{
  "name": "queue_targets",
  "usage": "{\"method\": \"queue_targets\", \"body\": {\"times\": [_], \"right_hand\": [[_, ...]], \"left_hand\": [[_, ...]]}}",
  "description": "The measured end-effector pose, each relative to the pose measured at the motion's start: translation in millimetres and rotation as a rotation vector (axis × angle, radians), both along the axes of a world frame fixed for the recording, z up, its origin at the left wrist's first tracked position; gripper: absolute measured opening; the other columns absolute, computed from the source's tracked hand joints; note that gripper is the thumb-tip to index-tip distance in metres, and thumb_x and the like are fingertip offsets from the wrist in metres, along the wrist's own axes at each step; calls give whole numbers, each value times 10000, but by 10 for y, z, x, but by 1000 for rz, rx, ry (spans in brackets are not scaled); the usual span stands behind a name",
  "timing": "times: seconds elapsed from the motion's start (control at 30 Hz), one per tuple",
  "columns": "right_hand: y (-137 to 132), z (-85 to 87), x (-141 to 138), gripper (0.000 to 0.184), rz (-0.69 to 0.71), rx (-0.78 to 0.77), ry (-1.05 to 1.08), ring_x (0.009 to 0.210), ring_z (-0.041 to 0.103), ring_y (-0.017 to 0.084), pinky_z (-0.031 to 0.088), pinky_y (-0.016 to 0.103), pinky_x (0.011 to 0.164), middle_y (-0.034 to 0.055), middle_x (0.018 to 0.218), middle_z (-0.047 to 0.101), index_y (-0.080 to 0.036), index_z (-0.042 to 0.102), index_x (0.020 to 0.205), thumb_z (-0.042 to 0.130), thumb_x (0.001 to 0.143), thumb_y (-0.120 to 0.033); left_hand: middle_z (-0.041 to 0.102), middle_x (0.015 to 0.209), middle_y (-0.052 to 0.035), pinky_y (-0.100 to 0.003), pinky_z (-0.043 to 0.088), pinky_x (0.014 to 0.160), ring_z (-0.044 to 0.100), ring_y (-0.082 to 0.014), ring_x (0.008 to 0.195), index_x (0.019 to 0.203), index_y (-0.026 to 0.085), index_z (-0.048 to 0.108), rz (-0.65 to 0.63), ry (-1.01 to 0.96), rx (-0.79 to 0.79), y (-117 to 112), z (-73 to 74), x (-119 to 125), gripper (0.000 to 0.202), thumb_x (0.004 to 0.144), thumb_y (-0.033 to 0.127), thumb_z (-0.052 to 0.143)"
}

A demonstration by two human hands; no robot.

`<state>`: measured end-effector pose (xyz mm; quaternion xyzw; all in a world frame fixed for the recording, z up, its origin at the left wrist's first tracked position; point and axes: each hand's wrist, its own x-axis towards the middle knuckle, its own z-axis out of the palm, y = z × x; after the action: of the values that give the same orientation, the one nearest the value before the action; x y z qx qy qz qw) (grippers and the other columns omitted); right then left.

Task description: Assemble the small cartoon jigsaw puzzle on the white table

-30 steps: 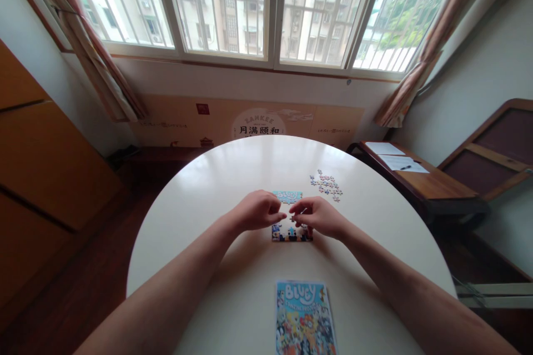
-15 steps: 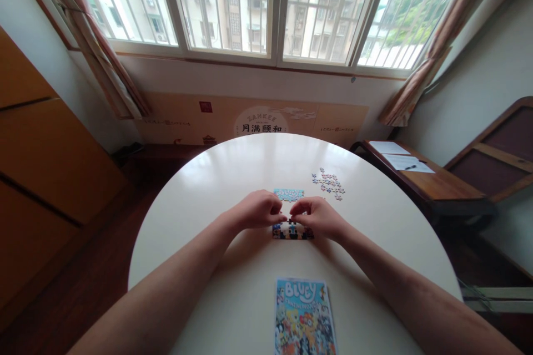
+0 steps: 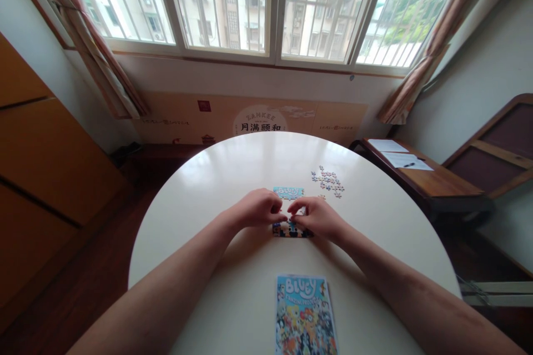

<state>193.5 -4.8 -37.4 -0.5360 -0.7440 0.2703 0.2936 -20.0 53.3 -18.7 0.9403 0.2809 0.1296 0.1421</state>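
Note:
A partly joined jigsaw puzzle (image 3: 287,193) lies flat on the white round table, with a light blue "Bluey" title strip at its far side and darker joined pieces (image 3: 296,233) along its near side. Between these is a gap where white tabletop shows. My left hand (image 3: 260,208) rests at the puzzle's left edge, fingers curled and thumb tip pointing into the gap; what it holds, if anything, is hidden. Opposite it, my right hand (image 3: 318,216) bends thumb and forefinger over the near pieces, at a small puzzle piece (image 3: 290,221). Both hands cover parts of the puzzle.
Loose puzzle pieces (image 3: 328,180) lie in a cluster beyond my right hand. A "Bluey" picture card (image 3: 306,316) lies near me on the round table (image 3: 187,188). To the right, a wooden side table (image 3: 433,183) bears papers (image 3: 406,161) and a pen.
My right thumb and forefinger have shifted slightly at the small piece, with a little more space between them. My left hand stays nearly still. The whole view has moved slightly.

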Motion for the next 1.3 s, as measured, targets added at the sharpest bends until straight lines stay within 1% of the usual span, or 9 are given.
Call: {"method": "queue_targets", "body": {"times": [0.2,0.27,0.37,0.47,0.57,0.67,0.83,1.07,1.3], "right_hand": [[-1,201,176,150,-29,64,-71,708,636,166,477,300,697,0,861,768,-257,782,918,673,815,-252],[-19,286,247,132,33,38,-147,718,649,170,469,294,692,-5,833,764,-261,785,884,678,810,-242],[-61,375,302,169,211,5,-255,713,664,164,450,277,682,-23,788,761,-280,795,845,667,790,-183],[-98,427,298,260,344,14,-329,718,675,165,432,270,673,-24,803,775,-304,812,893,646,781,-137],[-124,465,274,326,406,26,-377,737,678,169,413,269,664,-9,875,789,-333,809,999,643,798,-137],[-145,490,261,315,445,18,-385,697,654,158,391,266,644,-9,822,780,-348,810,1002,661,807,-150],[-162,500,265,245,460,4,-404,690,646,156,401,272,657,-14,799,772,-354,814,975,666,838,-214],[-180,486,257,267,441,20,-356,684,659,158,416,269,655,-10,794,778,-340,817,975,652,825,-193],[-175,506,239,280,432,40,-373,701,663,159,420,268,649,-8,826,782,-320,814,984,641,815,-177]], "left_hand": [[600,689,16,-248,305,566,467,-110,597,645,175,615,56,-40,57,-10,6,22,265,812,350,723],[641,760,8,-240,333,583,513,-113,622,717,190,681,53,-52,48,-27,13,34,174,805,330,734],[673,830,5,-235,374,620,566,-119,674,811,229,752,21,-55,17,-54,4,59,47,800,272,738],[680,842,6,-238,400,644,584,-121,691,868,264,789,-14,-67,-20,-70,-26,86,120,785,203,729],[674,812,10,-236,409,639,586,-119,684,876,286,808,-42,-88,-55,-78,-48,100,238,766,115,685],[663,785,16,-234,414,633,583,-113,674,847,296,816,-41,-106,-79,-81,-52,100,345,723,36,626],[650,756,21,-238,418,627,564,-109,648,835,314,824,-61,-107,-83,-82,-43,92,417,674,11,585],[647,742,28,-228,406,617,555,-110,650,843,346,824,-76,-60,-50,-69,-41,85,486,639,-8,559],[656,770,26,-234,396,622,569,-121,670,848,350,814,-70,5,-15,-81,-2,93,461,659,15,559]]}}
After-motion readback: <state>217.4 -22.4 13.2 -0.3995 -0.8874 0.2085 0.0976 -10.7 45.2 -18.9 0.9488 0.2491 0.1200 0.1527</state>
